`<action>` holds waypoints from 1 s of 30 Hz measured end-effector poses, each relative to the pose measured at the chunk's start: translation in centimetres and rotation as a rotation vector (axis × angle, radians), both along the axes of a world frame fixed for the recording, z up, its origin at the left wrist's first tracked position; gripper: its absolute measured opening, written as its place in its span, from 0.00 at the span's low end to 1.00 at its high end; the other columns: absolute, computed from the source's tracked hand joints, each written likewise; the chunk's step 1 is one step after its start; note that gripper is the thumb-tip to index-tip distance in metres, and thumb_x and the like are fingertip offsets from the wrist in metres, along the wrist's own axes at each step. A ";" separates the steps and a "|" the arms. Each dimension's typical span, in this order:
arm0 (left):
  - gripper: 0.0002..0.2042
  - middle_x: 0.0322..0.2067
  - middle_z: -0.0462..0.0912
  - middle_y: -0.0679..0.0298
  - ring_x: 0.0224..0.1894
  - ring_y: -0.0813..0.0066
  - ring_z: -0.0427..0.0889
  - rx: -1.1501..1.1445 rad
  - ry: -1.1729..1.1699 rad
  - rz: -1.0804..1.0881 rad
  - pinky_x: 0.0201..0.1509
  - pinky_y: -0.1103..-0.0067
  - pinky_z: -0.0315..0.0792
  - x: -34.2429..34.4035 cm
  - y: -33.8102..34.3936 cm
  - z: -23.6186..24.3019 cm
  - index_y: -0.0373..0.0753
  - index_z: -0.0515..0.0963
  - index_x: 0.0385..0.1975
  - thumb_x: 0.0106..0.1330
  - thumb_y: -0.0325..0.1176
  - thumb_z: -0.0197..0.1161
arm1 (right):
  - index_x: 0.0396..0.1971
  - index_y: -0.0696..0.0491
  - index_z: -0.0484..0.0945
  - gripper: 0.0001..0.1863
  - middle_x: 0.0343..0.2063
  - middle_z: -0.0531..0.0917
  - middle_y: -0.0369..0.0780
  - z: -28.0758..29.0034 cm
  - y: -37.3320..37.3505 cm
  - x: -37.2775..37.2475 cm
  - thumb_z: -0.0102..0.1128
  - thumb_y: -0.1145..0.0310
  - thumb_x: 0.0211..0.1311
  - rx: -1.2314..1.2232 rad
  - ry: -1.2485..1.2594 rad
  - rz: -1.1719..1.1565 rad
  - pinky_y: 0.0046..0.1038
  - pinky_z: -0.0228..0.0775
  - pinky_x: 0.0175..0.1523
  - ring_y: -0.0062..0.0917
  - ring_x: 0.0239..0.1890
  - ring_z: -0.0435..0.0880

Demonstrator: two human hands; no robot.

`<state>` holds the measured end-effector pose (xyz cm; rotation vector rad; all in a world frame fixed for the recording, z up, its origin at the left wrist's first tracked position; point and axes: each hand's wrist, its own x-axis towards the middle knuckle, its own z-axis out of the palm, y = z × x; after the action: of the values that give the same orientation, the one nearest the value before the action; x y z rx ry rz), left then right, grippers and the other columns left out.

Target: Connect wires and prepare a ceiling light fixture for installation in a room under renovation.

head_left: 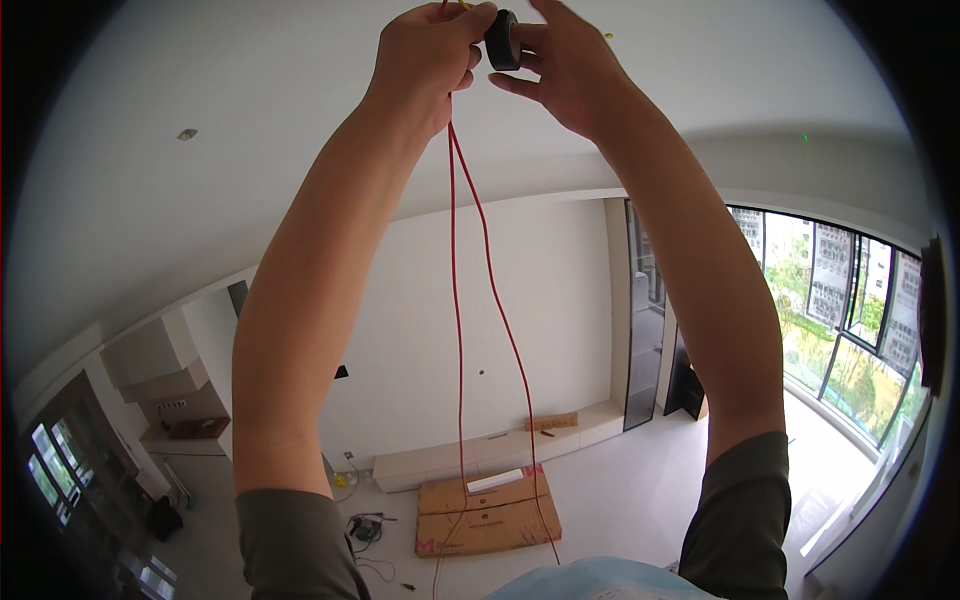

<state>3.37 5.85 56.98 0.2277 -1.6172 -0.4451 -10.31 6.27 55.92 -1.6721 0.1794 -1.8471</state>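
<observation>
Both my arms are raised toward the ceiling. My left hand (432, 50) is closed, its thumb and fingers pinching wires at the top edge of the view. Two red wires (455, 240) hang from below it and spread apart toward the floor. A short bit of yellow wire (465, 5) shows by the left thumb. Between my hands is a roll of black tape (507, 50), with my right hand (570, 70) holding it by fingers in its hole. The right thumb is stretched out below the roll. The upper ends of the wires are cut off by the frame.
Below lies a flattened cardboard box (490, 520) with a white strip (495, 481) on it. A long low cabinet (420, 470) runs along the wall. Tangled dark cables (368, 527) lie on the floor at left. Large windows (840, 300) stand at right. A ceiling fitting (187, 134) is at upper left.
</observation>
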 end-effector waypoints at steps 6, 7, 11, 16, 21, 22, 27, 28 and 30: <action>0.07 0.20 0.70 0.73 0.21 0.85 0.65 -0.167 -0.195 -0.142 0.22 0.84 0.61 1.9 -1.0 1.0 0.42 0.75 0.28 0.71 0.33 0.60 | 0.37 0.54 0.77 0.14 0.32 0.77 0.38 2.4 -1.9 -2.0 0.52 0.57 0.73 -0.224 0.139 0.086 0.39 0.68 0.53 0.28 0.40 0.73; 0.07 0.21 0.70 0.72 0.21 0.84 0.64 -0.326 -0.358 -0.387 0.22 0.84 0.61 2.7 -1.7 1.3 0.42 0.74 0.28 0.70 0.32 0.60 | 0.36 0.54 0.77 0.11 0.33 0.78 0.38 2.9 -2.6 -2.4 0.54 0.62 0.73 -0.343 0.206 0.189 0.37 0.69 0.52 0.27 0.39 0.74; 0.07 0.22 0.70 0.71 0.21 0.84 0.63 0.024 -0.125 0.176 0.23 0.83 0.60 0.3 2.0 0.7 0.41 0.73 0.29 0.70 0.31 0.60 | 0.40 0.57 0.79 0.08 0.37 0.81 0.39 4.8 -0.7 -2.5 0.55 0.69 0.71 -0.289 0.209 0.287 0.35 0.67 0.55 0.28 0.44 0.76; 0.06 0.22 0.70 0.71 0.21 0.84 0.63 0.078 -0.054 0.129 0.23 0.83 0.60 0.8 1.8 0.7 0.41 0.73 0.30 0.71 0.30 0.59 | 0.44 0.55 0.79 0.09 0.41 0.81 0.39 1.7 0.2 -0.6 0.56 0.68 0.71 -0.495 0.086 0.117 0.38 0.58 0.63 0.29 0.52 0.73; 0.06 0.22 0.70 0.72 0.21 0.85 0.64 0.044 -0.127 0.004 0.22 0.84 0.61 1.4 0.7 1.0 0.42 0.74 0.30 0.71 0.32 0.58 | 0.53 0.54 0.79 0.29 0.45 0.85 0.40 -4.0 -3.7 -1.1 0.35 0.47 0.74 -0.432 0.117 -0.324 0.38 0.46 0.71 0.26 0.58 0.72; 0.06 0.22 0.71 0.72 0.21 0.85 0.64 0.022 -0.173 -0.051 0.22 0.84 0.60 1.4 0.6 1.0 0.43 0.74 0.30 0.72 0.32 0.57 | 0.53 0.54 0.79 0.31 0.47 0.85 0.41 -4.2 -4.1 -1.4 0.34 0.45 0.72 -0.327 0.122 -0.402 0.38 0.46 0.70 0.28 0.58 0.72; 0.06 0.21 0.69 0.74 0.20 0.87 0.61 0.000 -0.191 -0.052 0.22 0.86 0.58 0.5 0.6 0.8 0.44 0.72 0.30 0.71 0.33 0.58 | 0.60 0.52 0.73 0.24 0.61 0.76 0.36 0.2 -3.6 -3.9 0.34 0.57 0.76 -0.379 0.031 -0.462 0.40 0.46 0.72 0.23 0.66 0.67; 0.06 0.21 0.68 0.74 0.19 0.87 0.61 0.001 -0.223 -0.088 0.21 0.86 0.57 0.7 0.2 1.3 0.45 0.72 0.30 0.71 0.33 0.58 | 0.58 0.53 0.74 0.23 0.61 0.76 0.36 0.9 -3.2 -3.9 0.34 0.59 0.76 -0.574 0.024 -0.473 0.41 0.47 0.72 0.24 0.66 0.67; 0.06 0.21 0.68 0.75 0.19 0.87 0.60 0.009 -0.252 -0.112 0.21 0.85 0.57 1.2 -0.4 1.5 0.46 0.71 0.30 0.71 0.33 0.58 | 0.46 0.55 0.79 0.11 0.42 0.81 0.41 1.2 -0.4 -2.4 0.58 0.65 0.71 -0.389 -0.224 0.090 0.36 0.66 0.59 0.30 0.51 0.76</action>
<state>4.56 5.48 58.47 0.2062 -1.8813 -0.5258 -12.74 5.87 57.13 -1.6687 -0.3647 -2.0766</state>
